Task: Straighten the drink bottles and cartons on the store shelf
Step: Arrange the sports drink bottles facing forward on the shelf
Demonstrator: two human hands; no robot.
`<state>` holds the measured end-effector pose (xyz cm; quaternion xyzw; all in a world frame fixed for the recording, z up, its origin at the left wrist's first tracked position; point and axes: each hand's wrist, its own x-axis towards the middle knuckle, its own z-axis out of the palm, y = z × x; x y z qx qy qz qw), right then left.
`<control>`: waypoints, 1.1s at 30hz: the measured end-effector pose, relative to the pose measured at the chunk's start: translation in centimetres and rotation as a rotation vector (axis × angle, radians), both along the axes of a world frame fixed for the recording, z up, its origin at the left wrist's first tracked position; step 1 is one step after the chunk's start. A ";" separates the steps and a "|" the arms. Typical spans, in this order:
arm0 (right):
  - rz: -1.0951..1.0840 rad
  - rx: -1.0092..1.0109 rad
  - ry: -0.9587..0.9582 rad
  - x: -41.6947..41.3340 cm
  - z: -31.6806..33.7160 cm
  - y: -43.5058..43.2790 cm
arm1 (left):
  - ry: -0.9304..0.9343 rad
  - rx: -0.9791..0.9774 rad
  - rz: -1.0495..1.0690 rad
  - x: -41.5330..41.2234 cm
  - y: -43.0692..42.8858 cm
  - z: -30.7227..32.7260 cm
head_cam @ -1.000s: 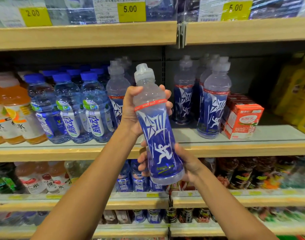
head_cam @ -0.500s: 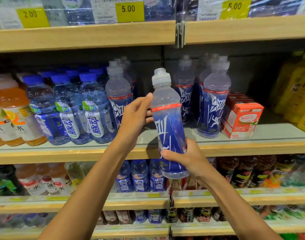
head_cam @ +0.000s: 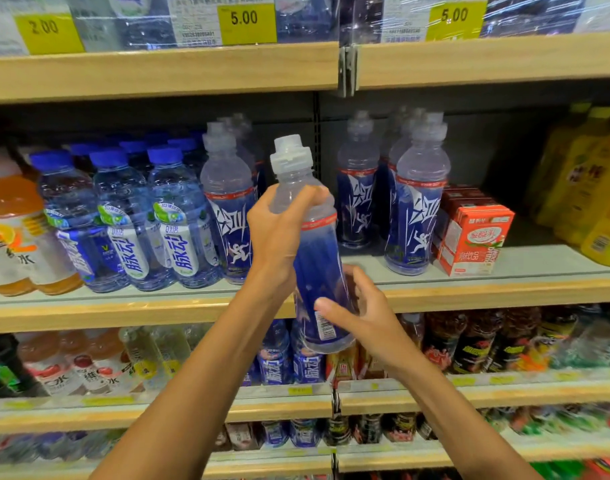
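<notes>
Shelf (head_cam: 123, 308): wooden-edged middle tier, stocked across its width.
Blue-capped bottles (head_cam: 123, 220): packed upright at the left, beside the orange drinks (head_cam: 12, 237).
Matching bottles (head_cam: 417, 202): upright rows either side of an open gap on the shelf.
Sports bottle (head_cam: 315, 258): off the shelf, in the air before that gap; cap leaning slightly left, base hanging below the shelf's front edge, barcode facing the camera.
Red cartons (head_cam: 473, 233): stacked just right of the matching bottles.
Left hand (head_cam: 279, 237): fingers wrapped round the sports bottle's clear shoulder, just under the cap.
Right hand (head_cam: 362, 317): clasps the lower body, thumb across the front by the barcode, fingers behind; the base sits just below this grip.
</notes>
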<state>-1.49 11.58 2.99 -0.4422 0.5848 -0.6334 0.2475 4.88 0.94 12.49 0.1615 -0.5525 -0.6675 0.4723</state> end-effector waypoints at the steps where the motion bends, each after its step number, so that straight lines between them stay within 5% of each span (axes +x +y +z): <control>1: 0.093 0.017 -0.115 -0.6 0.0 0.2 | 0.003 0.055 -0.088 0.3 -0.4 0.1; 6: 0.462 0.125 -0.429 -1.3 -0.2 0.4 | 0.083 0.204 -0.587 1.0 -2.0 0.1; 9: 0.616 0.077 -0.421 -0.5 -0.3 0.0 | 0.133 0.197 -0.825 0.8 -2.5 -0.3; 13: 0.565 0.048 -0.321 0.3 -0.2 -0.3 | 0.141 0.240 -0.953 0.7 -2.9 -1.3; 16: 0.457 0.060 -0.269 0.5 -0.3 -0.1 | 0.097 0.211 -0.853 0.9 -3.0 -1.7; 23: 0.066 0.058 -0.013 0.5 0.1 0.1 | -0.234 -0.208 -0.039 1.5 -2.3 -2.0; 29: -0.221 0.058 0.181 1.3 0.2 -0.3 | -0.185 -0.323 0.034 0.9 0.2 -1.2; 33: -0.341 0.032 0.247 2.6 0.1 -0.6 | -0.102 -0.185 0.130 0.0 1.4 -0.6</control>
